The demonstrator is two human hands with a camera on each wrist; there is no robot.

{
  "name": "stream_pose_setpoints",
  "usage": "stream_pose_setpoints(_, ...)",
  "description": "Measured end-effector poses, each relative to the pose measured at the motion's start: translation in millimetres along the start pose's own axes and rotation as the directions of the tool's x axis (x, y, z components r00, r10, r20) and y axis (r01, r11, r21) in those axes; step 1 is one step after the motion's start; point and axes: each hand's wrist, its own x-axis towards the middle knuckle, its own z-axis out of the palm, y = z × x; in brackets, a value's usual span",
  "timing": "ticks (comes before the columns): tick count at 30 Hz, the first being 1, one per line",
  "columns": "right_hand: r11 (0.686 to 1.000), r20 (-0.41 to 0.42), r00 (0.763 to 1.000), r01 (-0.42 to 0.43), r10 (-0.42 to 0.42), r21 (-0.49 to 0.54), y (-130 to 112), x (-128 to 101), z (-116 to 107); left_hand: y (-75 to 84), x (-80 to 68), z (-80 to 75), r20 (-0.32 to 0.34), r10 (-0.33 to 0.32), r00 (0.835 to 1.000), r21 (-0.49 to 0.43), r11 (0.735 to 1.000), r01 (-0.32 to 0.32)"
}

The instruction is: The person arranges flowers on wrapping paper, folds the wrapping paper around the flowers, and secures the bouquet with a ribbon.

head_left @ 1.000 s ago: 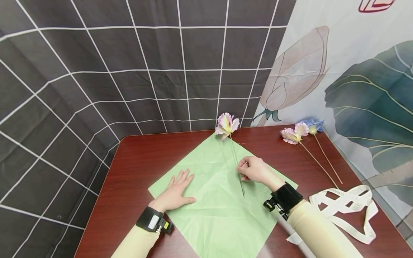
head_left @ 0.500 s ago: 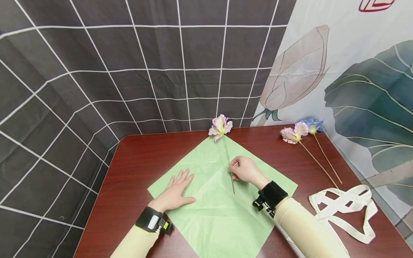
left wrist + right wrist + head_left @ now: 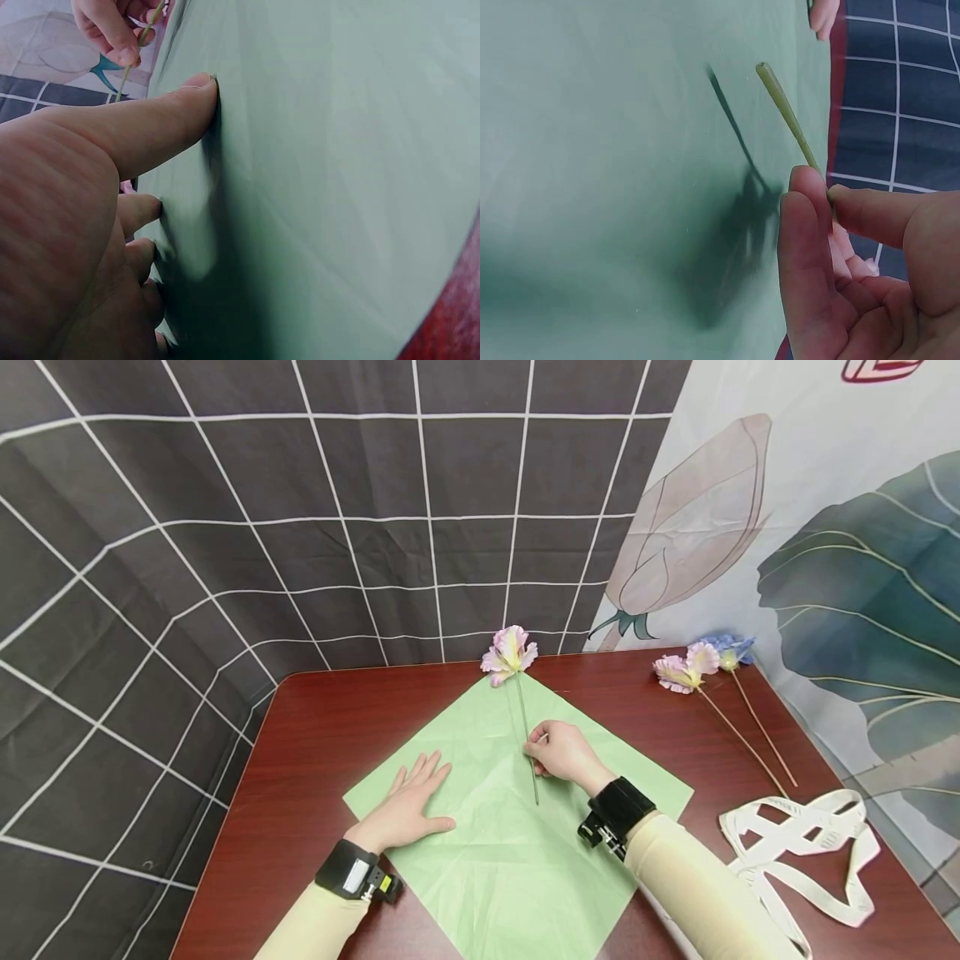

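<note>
A square sheet of light green wrapping paper [image 3: 495, 860] lies cornerwise on the table. My left hand [image 3: 408, 806] rests on its left part with fingers spread, the thumb pointing right. With thumb and fingertips, my right hand [image 3: 562, 750] pinches the thin green stem of a pink and yellow artificial flower [image 3: 509, 652]. The bloom lies at the paper's far corner, and the stem [image 3: 522, 710] runs down toward the paper's middle. In the right wrist view the stem's cut end [image 3: 776, 90] sticks out past the fingers, apart from its shadow on the paper.
At the right of the dark red table [image 3: 315, 727] lie a second pink flower [image 3: 684, 669] and a blue flower [image 3: 726, 650], stems toward me. Nearer is a loosely looped white printed ribbon [image 3: 806, 835], partly behind the right sleeve. A dark gridded cloth [image 3: 375, 527] hangs behind.
My right hand has moved left with the flower, bringing the bloom over the paper's far corner and the stem nearer the paper's middle line. My left hand has stayed in place.
</note>
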Motion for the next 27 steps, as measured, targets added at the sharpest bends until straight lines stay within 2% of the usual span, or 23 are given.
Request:
stream_pose_setpoints(9,1.000,0.020,1.000,-0.014,0.014,-0.028,-1,1,7,0.4,-0.7,1.0,-0.009,0.003,1.000,-0.001,1.000,-0.003)
stream_pose_setpoints(19,0.996,-0.030,0.999,0.022,-0.024,-0.081,2,1,11,1.2,-0.9,0.6,-0.008,0.014,1.000,0.002,1.000,-0.014)
stream_pose_setpoints(27,0.997,-0.026,1.000,0.001,-0.002,-0.072,5,-3,12,-0.4,-1.6,1.9,-0.017,0.035,0.999,-0.002,0.999,-0.035)
